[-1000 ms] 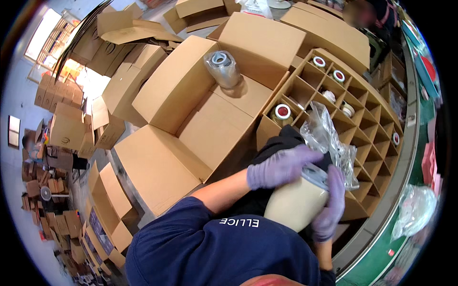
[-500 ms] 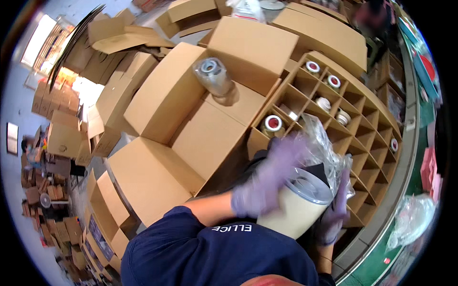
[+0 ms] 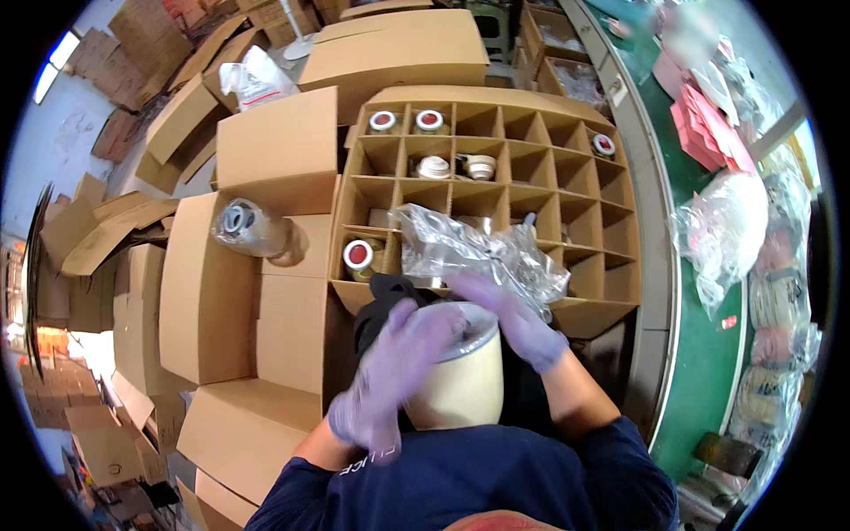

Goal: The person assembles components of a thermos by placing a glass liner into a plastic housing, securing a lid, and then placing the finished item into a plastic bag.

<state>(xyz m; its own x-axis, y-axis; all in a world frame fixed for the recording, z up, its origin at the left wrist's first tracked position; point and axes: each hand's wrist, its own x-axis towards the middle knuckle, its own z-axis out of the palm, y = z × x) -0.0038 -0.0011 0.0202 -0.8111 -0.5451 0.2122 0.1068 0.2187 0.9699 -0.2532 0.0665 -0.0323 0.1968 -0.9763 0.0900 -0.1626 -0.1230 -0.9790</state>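
Observation:
A cream cylindrical container (image 3: pixel 460 392) with a grey translucent lid (image 3: pixel 474 334) stands between my thighs, against my shirt. My left hand (image 3: pixel 390 372), in a pale purple glove, reaches over the lid's left side with fingers stretched out. On the lid's far right, my gloved right hand (image 3: pixel 513 320) lies with its fingers extended along the rim. Whether either palm presses on the lid is hard to tell. Just beyond, a crumpled clear plastic bag (image 3: pixel 465 248) is draped over a divided carton (image 3: pixel 540 305).
Several jars with red-and-white lids, one a jar (image 3: pixel 359 257), sit in the carton's cells. Left of it, an open carton (image 3: pixel 288 345) holds a plastic-wrapped cylinder (image 3: pixel 252 230). A green worktop (image 3: pixel 699 363) with plastic bags runs along the right.
My view has turned to the right. My right hand has come up from the container's side to the lid's far rim, and my left hand has drawn back over the lid's left side.

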